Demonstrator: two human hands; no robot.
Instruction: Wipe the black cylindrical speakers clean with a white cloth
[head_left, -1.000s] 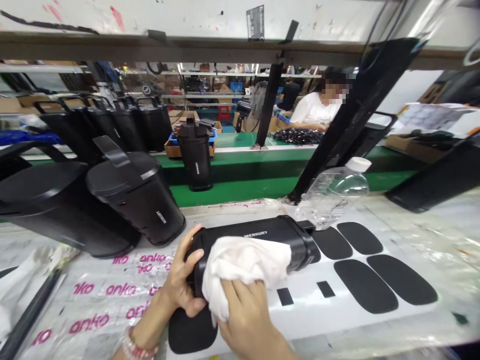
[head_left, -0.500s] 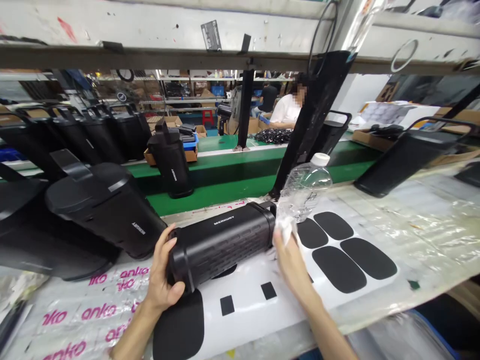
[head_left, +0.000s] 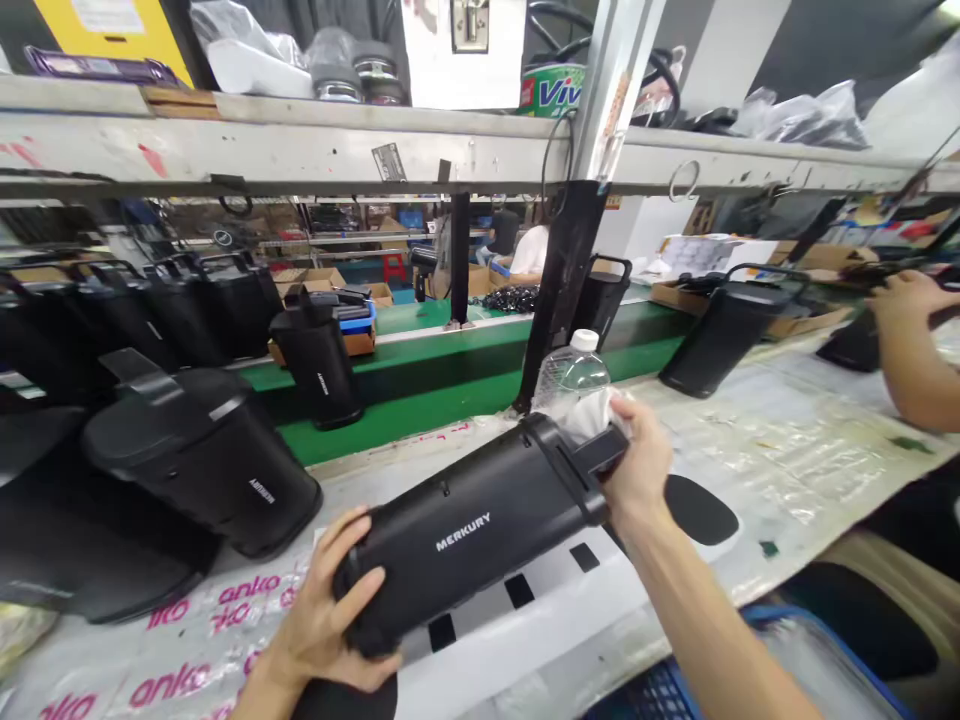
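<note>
Left hand (head_left: 330,612) is clamping its fingers round one end of the black MERKURY unit (head_left: 510,500), which is slanting over the surface (head_left: 795,470) (contact beneath unclear). Right hand (head_left: 637,458) is gripping white cloth (head_left: 590,413) beside the handle (head_left: 602,449). Judged: good wiping is needing steady left support, cloth rather than fingertips meeting the casing.

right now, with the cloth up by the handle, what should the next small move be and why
Probably a short wipe around the handle: the right hand has the white cloth bunched beside it, while the left hand holds the black MERKURY case at its opposite end.
</note>
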